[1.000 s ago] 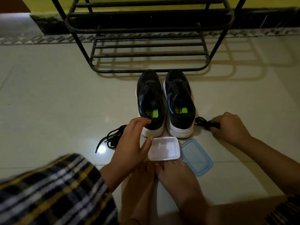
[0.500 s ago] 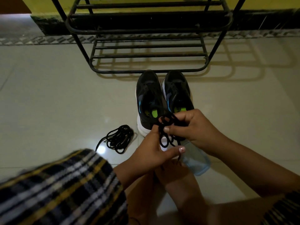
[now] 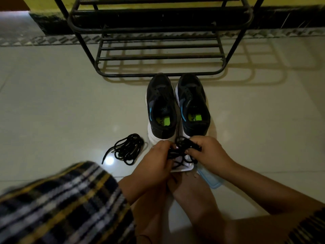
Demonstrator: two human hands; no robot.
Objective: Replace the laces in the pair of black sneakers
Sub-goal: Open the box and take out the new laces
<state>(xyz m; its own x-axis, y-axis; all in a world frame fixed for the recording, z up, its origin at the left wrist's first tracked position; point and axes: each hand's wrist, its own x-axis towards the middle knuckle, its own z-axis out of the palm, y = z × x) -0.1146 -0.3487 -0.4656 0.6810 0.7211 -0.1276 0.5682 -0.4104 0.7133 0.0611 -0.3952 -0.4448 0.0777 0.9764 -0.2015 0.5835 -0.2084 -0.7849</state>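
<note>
I see the left hand (image 3: 154, 161) and right hand (image 3: 209, 154) both pinching a tangled black lace (image 3: 182, 150) between them, above a white container (image 3: 182, 167). Just beyond the hands stand the black sneakers (image 3: 161, 106); another lace bundle (image 3: 127, 148) lies left of the left hand.

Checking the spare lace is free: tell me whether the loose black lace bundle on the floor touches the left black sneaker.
Apart: the head view shows bare pale floor between the loose black lace bundle and the left black sneaker.

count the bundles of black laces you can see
2. One lace bundle lies on the floor left of the sneakers; the other bundle is held between the left hand and right hand, above the white container.
</note>
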